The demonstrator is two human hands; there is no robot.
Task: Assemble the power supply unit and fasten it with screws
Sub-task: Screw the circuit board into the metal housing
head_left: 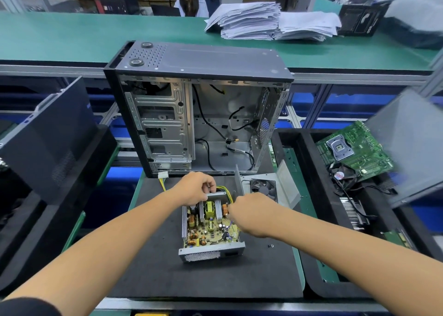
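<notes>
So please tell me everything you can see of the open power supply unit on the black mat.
The power supply unit is an open grey metal tray lying flat on the black mat. Its circuit board carries copper coils, a yellow transformer and silvery heatsinks. The mesh vent faces the person. The left hand grips its far wall; the right hand pinches its yellow wires.

Both arms reach forward; left hand (195, 186) and right hand (251, 213) curled.

paper stacks (271, 23), green motherboard (357, 147), seated person (191, 1)
</notes>
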